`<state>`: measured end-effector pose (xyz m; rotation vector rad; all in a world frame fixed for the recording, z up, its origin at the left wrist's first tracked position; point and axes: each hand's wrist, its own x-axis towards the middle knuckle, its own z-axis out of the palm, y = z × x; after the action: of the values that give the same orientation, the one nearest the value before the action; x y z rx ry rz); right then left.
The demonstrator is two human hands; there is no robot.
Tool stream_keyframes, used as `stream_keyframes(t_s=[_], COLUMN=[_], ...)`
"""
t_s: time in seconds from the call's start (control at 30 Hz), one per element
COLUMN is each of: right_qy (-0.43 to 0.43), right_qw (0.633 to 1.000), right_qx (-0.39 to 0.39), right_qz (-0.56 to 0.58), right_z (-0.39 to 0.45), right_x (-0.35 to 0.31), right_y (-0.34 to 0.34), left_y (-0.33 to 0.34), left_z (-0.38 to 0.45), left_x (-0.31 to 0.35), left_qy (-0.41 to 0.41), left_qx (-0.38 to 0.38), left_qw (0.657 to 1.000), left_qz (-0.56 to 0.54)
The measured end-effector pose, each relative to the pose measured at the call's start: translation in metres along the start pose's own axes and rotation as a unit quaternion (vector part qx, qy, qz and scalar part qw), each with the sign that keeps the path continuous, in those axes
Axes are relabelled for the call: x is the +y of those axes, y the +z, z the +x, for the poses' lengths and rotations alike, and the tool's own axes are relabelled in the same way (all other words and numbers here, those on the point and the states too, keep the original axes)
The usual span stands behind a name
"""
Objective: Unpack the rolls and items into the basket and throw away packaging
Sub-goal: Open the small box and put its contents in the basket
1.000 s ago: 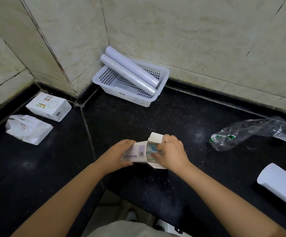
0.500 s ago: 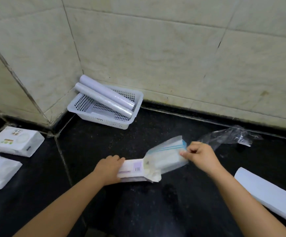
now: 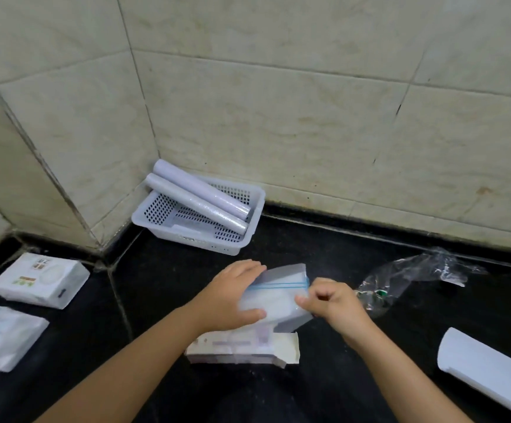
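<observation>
The stack of zip bags point(image 3: 274, 296) is now clear of its carton point(image 3: 242, 349), which lies empty on the worktop point(image 3: 324, 392). Left hand point(image 3: 232, 296) grips the stack, right hand point(image 3: 333, 303) pinches its edge; basket point(image 3: 255, 199) next, carton for the bin.

The table point(image 3: 324, 392) is black with fine pale speckling, and the wall tiles point(image 3: 278, 117) behind it are cream with faint beige veining and dark grout lines. The basket point(image 3: 156, 213) in the table's far corner is white with a perforated hole pattern and carries two pale lilac-white rolls point(image 3: 199, 199). In front of the basket, the stack of bags point(image 3: 278, 297) is translucent white with two thin blue lines, and the box point(image 3: 242, 351) below it is white with purple print.
</observation>
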<state>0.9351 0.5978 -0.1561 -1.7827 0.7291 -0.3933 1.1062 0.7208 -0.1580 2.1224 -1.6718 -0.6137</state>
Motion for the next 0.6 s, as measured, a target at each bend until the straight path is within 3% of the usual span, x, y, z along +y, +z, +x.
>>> stream_keyframes(t_s=[0.17, 0.27, 0.37, 0.5, 0.6], right_qy=[-0.067, -0.103, -0.108, -0.064, -0.101], right_qw=[0.992, 0.98, 0.975, 0.951, 0.886], right_qx=[-0.101, -0.15, -0.142, -0.179, -0.219], right_qz=[-0.03, -0.083, -0.134, -0.244, -0.396], right_z=[0.011, 0.02, 0.028, 0.032, 0.031], right_x=[-0.016, -0.027, -0.033, -0.037, -0.036], right_y=[0.013, 0.017, 0.024, 0.029, 0.044], left_y=[-0.022, -0.021, -0.019, -0.019, -0.015], left_z=[-0.011, -0.021, -0.027, -0.027, -0.023], left_x=[-0.021, -0.031, -0.04, -0.041, -0.042], left_qy=[-0.051, -0.088, -0.12, -0.129, -0.112], left_qx=[-0.194, -0.234, -0.206, -0.094, -0.001], left_qw=[0.976, 0.957, 0.957, 0.984, 0.969], left_qz=[-0.085, -0.148, -0.167, 0.08, 0.219])
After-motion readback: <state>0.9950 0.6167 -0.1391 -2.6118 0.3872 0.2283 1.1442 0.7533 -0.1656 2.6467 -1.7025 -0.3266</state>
